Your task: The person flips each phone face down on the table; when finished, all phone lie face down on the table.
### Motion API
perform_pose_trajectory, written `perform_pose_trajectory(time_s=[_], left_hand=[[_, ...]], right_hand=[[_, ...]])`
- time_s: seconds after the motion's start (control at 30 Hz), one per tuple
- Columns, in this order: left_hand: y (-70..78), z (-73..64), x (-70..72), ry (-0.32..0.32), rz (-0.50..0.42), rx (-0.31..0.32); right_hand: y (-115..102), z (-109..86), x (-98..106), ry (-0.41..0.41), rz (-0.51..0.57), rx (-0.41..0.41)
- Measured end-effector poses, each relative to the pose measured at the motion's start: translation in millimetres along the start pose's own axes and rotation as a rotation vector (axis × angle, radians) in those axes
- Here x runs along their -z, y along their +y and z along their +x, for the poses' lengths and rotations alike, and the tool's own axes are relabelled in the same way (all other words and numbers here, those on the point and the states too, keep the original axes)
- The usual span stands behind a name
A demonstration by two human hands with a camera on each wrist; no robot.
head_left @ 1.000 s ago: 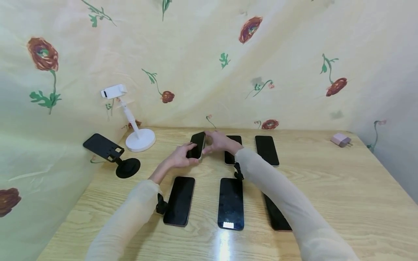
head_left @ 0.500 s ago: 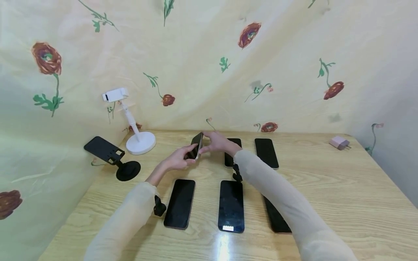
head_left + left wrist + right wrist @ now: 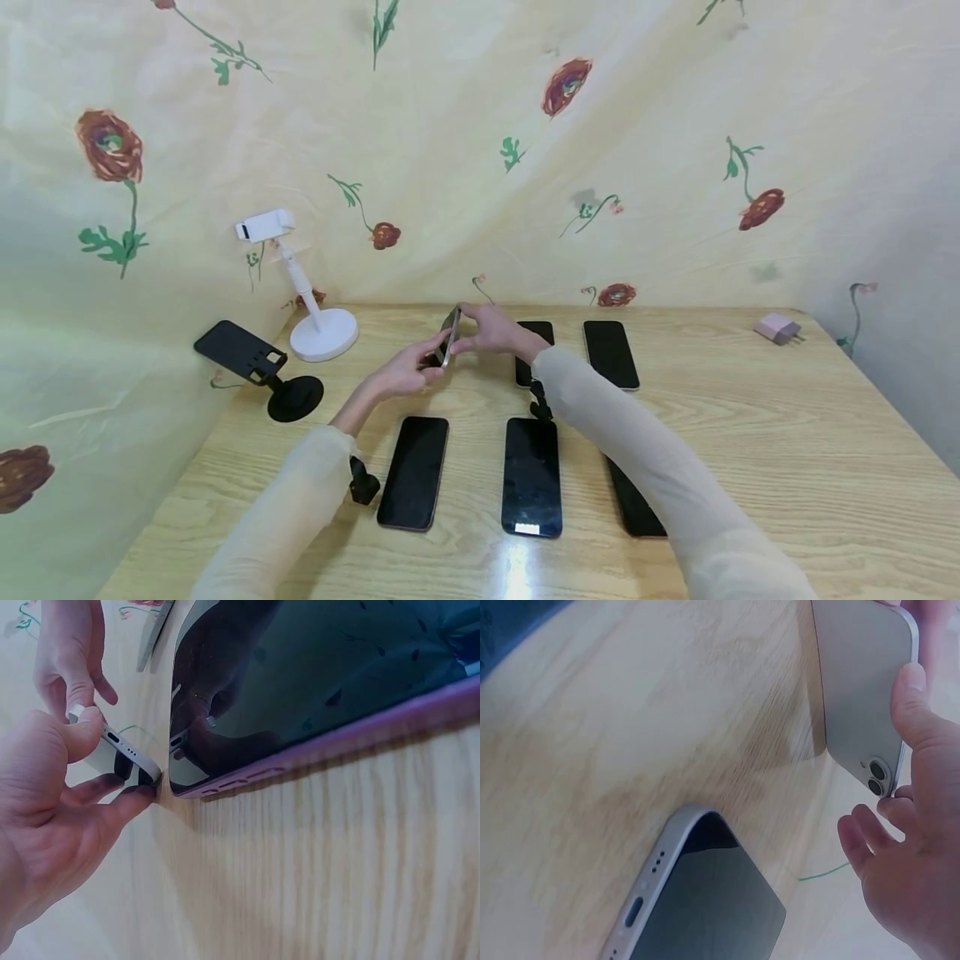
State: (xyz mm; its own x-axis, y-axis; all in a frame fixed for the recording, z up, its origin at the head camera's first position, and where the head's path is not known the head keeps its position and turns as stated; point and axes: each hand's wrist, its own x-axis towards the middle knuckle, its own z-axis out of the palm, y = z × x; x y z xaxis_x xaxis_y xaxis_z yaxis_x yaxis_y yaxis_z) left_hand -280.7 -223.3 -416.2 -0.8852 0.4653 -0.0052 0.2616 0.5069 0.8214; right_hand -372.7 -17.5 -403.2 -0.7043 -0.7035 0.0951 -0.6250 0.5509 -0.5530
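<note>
A smartphone (image 3: 452, 337) with a silver-white frame stands tilted up on its long edge at the back of the table. My left hand (image 3: 405, 371) pinches its near end, with the thumb at the bottom edge by the charging port in the left wrist view. On the right side, my right hand (image 3: 491, 327) holds its far end between thumb and fingers. The right wrist view shows the pale back (image 3: 866, 682) and two camera lenses near my right fingers. Closest to the hands lie a phone (image 3: 414, 473) and another phone (image 3: 537, 333), which is partly covered by my right arm.
More dark-screened phones lie flat: a front-middle phone (image 3: 532, 479), a front-right phone (image 3: 632, 500) partly under my sleeve, and a back-right phone (image 3: 611, 354). A white phone stand (image 3: 324, 335) and black phone stand (image 3: 296, 399) are at left. A charger plug (image 3: 777, 327) sits far right.
The held phone has tipped from showing its screen to standing more on its edge, so its side now faces the head view. Both hands keep their hold and shift slightly left.
</note>
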Motion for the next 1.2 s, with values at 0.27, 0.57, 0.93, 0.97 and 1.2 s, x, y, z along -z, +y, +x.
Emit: perform_pose_trajectory(time_s=[0.27,0.57,0.93,0.97,1.2], left_hand=[[-1.5,-3.2,-1.4,0.036,-0.091,-0.025],[-3.1,-6.8,-2.0,0.049,-0.126,-0.012],[0.7,-7.1,-1.9,0.069,-0.161,-0.013],[1.0,-7.4,-1.7,0.071,-0.164,-0.01],[-1.2,-9.7,0.3,0.076,-0.184,0.002]], right_hand=[[-3.5,0.9,-7.0,0.048,0.065,0.026],[-5.7,0.6,-12.4,0.057,0.118,0.004],[-8.0,2.0,-17.8,0.032,0.227,0.011],[-8.6,2.1,-18.3,0.032,0.234,0.017],[-13.5,3.0,-23.7,0.017,0.219,-0.003]])
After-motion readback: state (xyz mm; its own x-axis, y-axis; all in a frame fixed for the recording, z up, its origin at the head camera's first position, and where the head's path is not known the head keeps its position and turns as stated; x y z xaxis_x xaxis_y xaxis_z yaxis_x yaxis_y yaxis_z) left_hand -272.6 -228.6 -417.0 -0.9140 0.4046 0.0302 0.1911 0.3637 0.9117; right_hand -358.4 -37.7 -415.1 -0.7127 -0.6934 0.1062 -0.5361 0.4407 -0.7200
